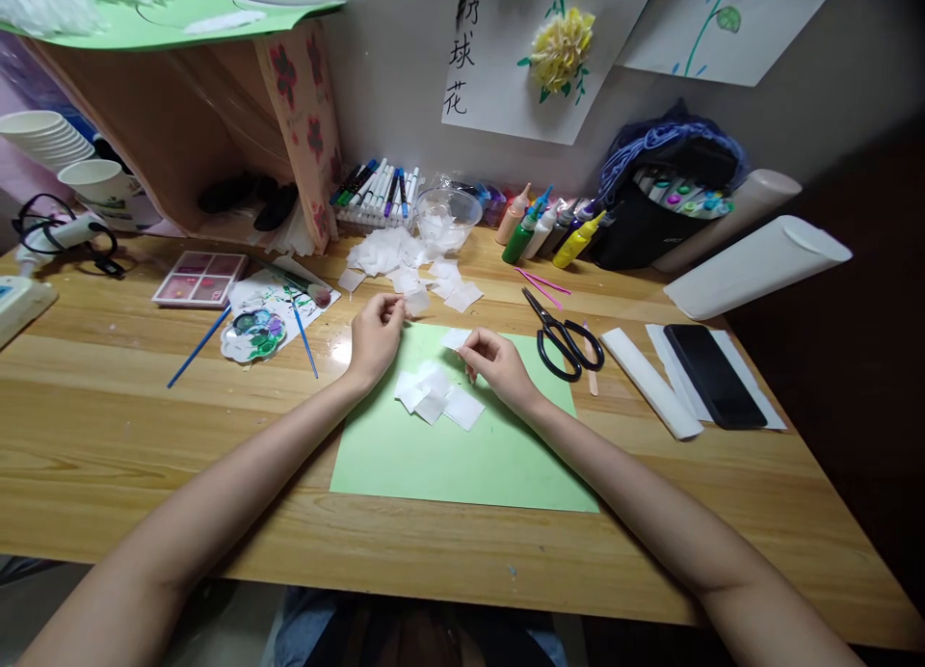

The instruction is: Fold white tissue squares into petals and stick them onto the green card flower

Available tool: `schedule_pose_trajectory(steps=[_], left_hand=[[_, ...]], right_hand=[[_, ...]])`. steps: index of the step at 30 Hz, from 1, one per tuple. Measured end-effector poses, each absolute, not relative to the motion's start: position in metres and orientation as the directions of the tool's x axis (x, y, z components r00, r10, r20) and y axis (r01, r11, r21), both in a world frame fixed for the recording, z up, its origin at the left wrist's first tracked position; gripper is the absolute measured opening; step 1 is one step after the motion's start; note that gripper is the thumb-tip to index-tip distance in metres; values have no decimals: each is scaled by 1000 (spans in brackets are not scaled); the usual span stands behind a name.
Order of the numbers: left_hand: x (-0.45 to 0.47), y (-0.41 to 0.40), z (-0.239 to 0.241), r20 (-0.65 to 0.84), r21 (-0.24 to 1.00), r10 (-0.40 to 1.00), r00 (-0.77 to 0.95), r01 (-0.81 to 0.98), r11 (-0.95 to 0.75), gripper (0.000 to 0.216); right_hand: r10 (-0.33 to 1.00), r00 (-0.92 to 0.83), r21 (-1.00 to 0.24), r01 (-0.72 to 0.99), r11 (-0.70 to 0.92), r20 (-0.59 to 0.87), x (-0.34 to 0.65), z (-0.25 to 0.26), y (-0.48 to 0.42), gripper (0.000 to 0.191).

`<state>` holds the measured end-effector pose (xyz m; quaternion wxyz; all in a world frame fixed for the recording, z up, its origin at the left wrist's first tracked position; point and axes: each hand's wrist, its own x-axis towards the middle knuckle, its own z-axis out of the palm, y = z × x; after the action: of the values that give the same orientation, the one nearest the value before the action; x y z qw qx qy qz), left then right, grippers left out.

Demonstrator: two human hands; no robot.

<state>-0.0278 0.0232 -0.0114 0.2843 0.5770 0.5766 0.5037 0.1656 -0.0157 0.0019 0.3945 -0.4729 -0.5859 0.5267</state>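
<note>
A green paper sheet (462, 455) lies on the wooden desk (108, 407). On it sits a small heap of white tissue squares (437, 394). My left hand (376, 334) is closed in a pinch on one white tissue square (417, 302) just past the sheet's far edge. My right hand (495, 363) rests on the sheet, its fingers pinching another white tissue square (457, 338). A bigger pile of tissue pieces (405, 260) lies beyond my hands.
Black scissors (564, 339) lie right of the sheet, with pink sticks (541, 283), paper strips and a black phone (714, 373) further right. Paint bottles (549, 231), markers (380, 190) and a clear bowl (448, 214) line the wall. A paint palette (252, 334) and brushes lie left.
</note>
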Motion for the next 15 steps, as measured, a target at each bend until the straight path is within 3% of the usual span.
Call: schedule_pose_trajectory(steps=[4,8,10,15], left_hand=[[-24,13,-3,436,748,897,-67,581,-321,19],[-18,0,5,533,502,769,352,600,-623,13],[-17,-3,5,531,423,709,464,580,-696,13],[-17,-2,0,534,441,708,462,562,-699,15]], right_hand=[[971,-237,-990,142,-3,-37,165,3,-15,23],[965,-261,-988,152,21,-19,165,1,-15,21],[961,-276,-988,152,40,-3,166,0,-15,20],[954,-299,-987,156,40,-9,167,-1,-15,19]])
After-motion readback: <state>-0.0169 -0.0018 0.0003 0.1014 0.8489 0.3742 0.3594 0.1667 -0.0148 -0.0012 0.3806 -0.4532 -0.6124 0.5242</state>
